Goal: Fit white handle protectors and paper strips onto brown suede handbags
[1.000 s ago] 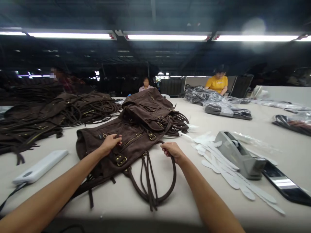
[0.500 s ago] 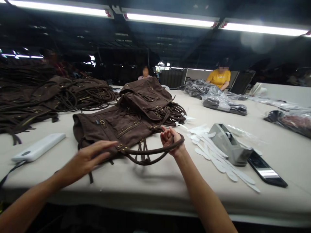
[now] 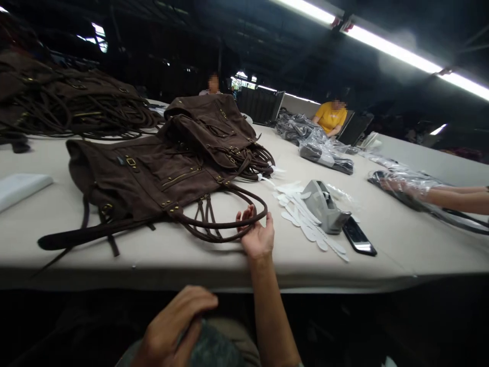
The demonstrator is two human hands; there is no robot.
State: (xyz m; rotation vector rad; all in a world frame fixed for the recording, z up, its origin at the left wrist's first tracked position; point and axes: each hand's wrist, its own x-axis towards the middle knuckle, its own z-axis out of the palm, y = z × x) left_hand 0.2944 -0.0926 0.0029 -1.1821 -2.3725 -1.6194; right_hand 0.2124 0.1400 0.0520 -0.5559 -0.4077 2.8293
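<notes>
A dark brown suede bag [image 3: 145,178] with brass buckles and zips lies flat on the table, and its round leather handle [image 3: 229,221] loops out towards me. My right hand [image 3: 256,234] lies palm up at the table's near edge, its fingertips touching the handle from below without gripping it. My left hand [image 3: 175,326] is off the table, below the edge, curled against grey mottled cloth [image 3: 210,349] at my lap. Behind the flat bag sits a stack of similar bags [image 3: 206,127].
A larger heap of brown bags [image 3: 76,107] lies at left, beside a white slab [image 3: 19,189]. To the right are white pattern strips [image 3: 301,219], a grey tape dispenser [image 3: 324,206], a phone [image 3: 358,237] and plastic-wrapped bundles [image 3: 313,142]. A co-worker's hand [image 3: 397,183] rests on plastic.
The view has tilted and shifted. My left hand has left the table and dropped to my lap. My right hand has loosened from the handle and now lies palm up by the table edge.
</notes>
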